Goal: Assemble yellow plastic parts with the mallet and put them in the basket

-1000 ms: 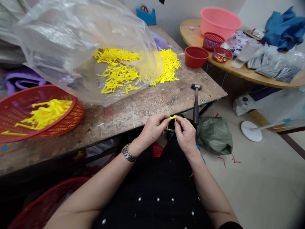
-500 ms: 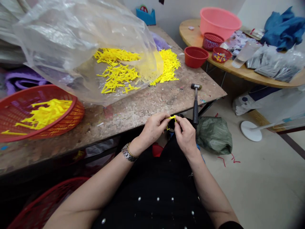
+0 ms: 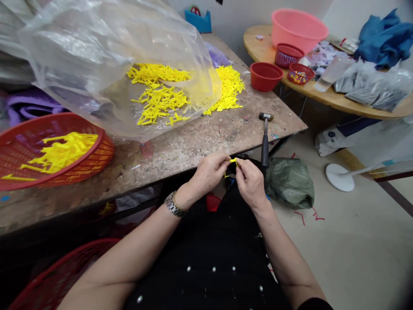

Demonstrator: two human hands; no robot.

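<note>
Yellow plastic, a small piece (image 3: 231, 164), is pinched between the fingertips of both hands just off the near edge of the worn workbench (image 3: 193, 146): the left hand (image 3: 209, 172) and right hand (image 3: 250, 183) each close narrowly on it, above a dark lap. A hammer (image 3: 265, 140) lies at the bench's right edge, its handle overhanging. Farther left, loose yellow parts (image 3: 161, 101) spill under a clear plastic bag (image 3: 97, 56), beside a red basket (image 3: 54, 150). Bare floor (image 3: 348, 241) opens to the right.
</note>
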